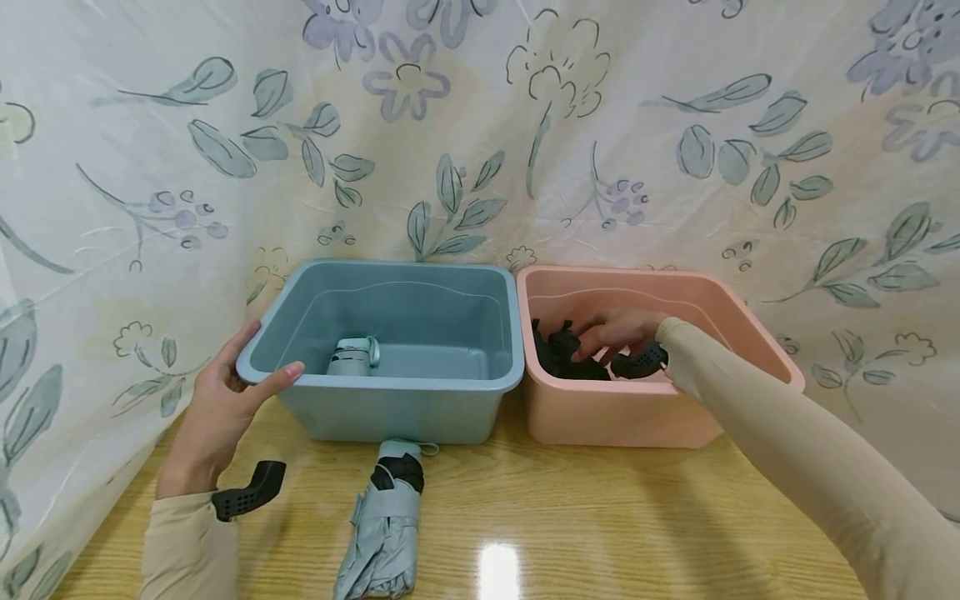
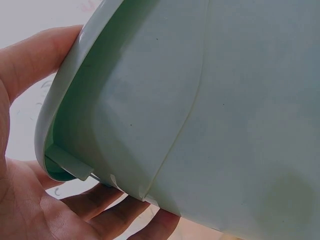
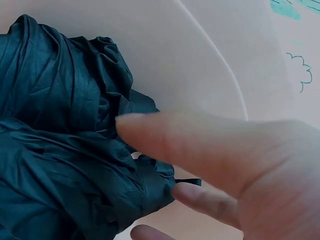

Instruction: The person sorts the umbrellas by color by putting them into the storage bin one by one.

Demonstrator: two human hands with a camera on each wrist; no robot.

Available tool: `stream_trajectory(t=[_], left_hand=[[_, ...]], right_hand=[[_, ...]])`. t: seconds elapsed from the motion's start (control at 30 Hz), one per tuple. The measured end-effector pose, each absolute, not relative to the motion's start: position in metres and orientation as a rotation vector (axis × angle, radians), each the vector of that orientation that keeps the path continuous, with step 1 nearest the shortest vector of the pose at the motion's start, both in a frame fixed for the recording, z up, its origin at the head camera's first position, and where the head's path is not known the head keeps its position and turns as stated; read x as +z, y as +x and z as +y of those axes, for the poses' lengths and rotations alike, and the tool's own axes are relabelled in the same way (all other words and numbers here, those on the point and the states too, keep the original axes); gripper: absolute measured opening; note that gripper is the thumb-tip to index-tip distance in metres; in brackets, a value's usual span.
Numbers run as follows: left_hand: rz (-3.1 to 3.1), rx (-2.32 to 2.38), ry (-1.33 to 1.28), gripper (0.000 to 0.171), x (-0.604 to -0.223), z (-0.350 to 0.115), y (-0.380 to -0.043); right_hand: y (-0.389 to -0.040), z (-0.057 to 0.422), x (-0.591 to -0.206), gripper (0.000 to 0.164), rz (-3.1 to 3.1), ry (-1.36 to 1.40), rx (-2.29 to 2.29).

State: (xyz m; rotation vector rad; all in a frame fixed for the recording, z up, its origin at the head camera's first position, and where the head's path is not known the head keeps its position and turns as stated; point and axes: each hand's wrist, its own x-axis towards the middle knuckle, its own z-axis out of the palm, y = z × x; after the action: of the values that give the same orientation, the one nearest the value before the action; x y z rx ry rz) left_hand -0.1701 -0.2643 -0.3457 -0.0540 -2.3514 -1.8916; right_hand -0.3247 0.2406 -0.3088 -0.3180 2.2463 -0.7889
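Observation:
My left hand (image 1: 225, 400) holds the left rim of the light blue bin (image 1: 405, 408), thumb over the rim and fingers along the outside. In the left wrist view, the bin's wall (image 2: 225, 120) fills most of the picture. A folded grey-blue umbrella (image 1: 349, 358) lies inside, partly hidden by the front rim. My right hand (image 1: 618, 331) reaches into the pink bin (image 1: 622, 417), beside black folded umbrellas (image 1: 555, 358). In the right wrist view, the thumb is extended at the end of the black fabric (image 3: 75, 150), and the fingers are spread apart from it below.
Another grey-blue folded umbrella (image 1: 384, 525) lies on the wooden table (image 1: 600, 517), its handle close to the blue bin's front. The two bins stand side by side against a floral-patterned sheet (image 1: 465, 125). Black camera mounts (image 1: 251, 492) sit at both wrists.

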Motion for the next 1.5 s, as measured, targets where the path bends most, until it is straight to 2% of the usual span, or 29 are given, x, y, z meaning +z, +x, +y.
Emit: stream_trajectory(t=[0.13, 0.3, 0.43, 0.7, 1.23, 1.5], left_hand=[[-2.347, -1.896, -0.055, 0.092, -0.346, -0.264, -0.170], [-2.359, -1.881, -0.049, 0.092, -0.346, -0.264, -0.170], [-2.345, -1.898, -0.051, 0.092, -0.346, -0.264, -0.170], [-2.382, -1.848, -0.039, 0.092, -0.345, -0.262, -0.169], [-2.356, -1.866, -0.059, 0.092, -0.346, -0.262, -0.171], [-2.322, -1.915, -0.071, 0.092, -0.346, -0.264, -0.172]], right_hand=[[-0.323, 0.241, -0.306, 0.068, 2.337, -0.300, -0.736], [-0.320, 0.240, -0.299, 0.075, 2.415, -0.307, -0.758], [-0.316, 0.239, -0.292, 0.070, 2.373, -0.334, -0.890], [-0.299, 0.247, -0.265, 0.074, 2.314, -0.315, -1.090], [-0.228, 0.237, -0.240, 0.058, 2.502, -0.530, -1.266], [-0.188, 0.216, -0.248, 0.049, 2.539, -0.669, -1.378]])
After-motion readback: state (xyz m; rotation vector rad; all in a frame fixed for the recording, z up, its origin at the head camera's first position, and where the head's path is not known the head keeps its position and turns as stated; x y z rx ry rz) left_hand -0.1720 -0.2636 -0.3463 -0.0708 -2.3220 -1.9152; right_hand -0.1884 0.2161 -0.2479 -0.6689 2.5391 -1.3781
